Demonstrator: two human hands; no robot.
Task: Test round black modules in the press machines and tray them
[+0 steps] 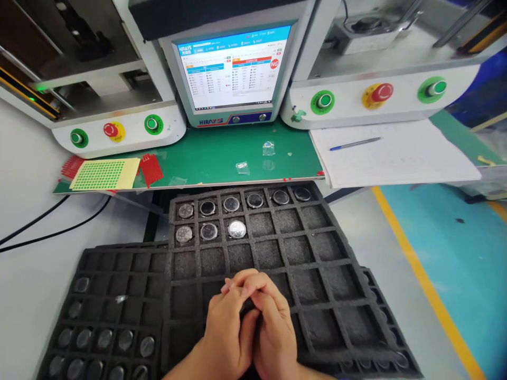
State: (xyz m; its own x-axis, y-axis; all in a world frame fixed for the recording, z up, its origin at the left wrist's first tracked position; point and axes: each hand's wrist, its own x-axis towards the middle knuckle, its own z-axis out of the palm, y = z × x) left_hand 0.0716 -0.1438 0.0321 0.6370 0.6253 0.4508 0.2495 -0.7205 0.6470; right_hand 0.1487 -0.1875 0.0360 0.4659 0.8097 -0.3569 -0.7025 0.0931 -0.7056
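Observation:
My left hand (225,332) and my right hand (273,330) are pressed together over the near middle of a dark foam tray (317,253). Their fingers are curled and meet at the tips. Whatever lies between them is hidden. The tray has square pockets; its two far rows hold several round metal parts, such as a bright one (236,229). A second foam tray (99,274) lies lower to the left, partly under the first, with round parts (103,339) in its near rows.
A green bench (222,158) carries a monitor (233,68) showing a red NG mark, sticker sheets (105,174), small clear bags (268,148), and paper with a pen (354,143). Machines with green and red buttons stand on both sides. Black cables run left.

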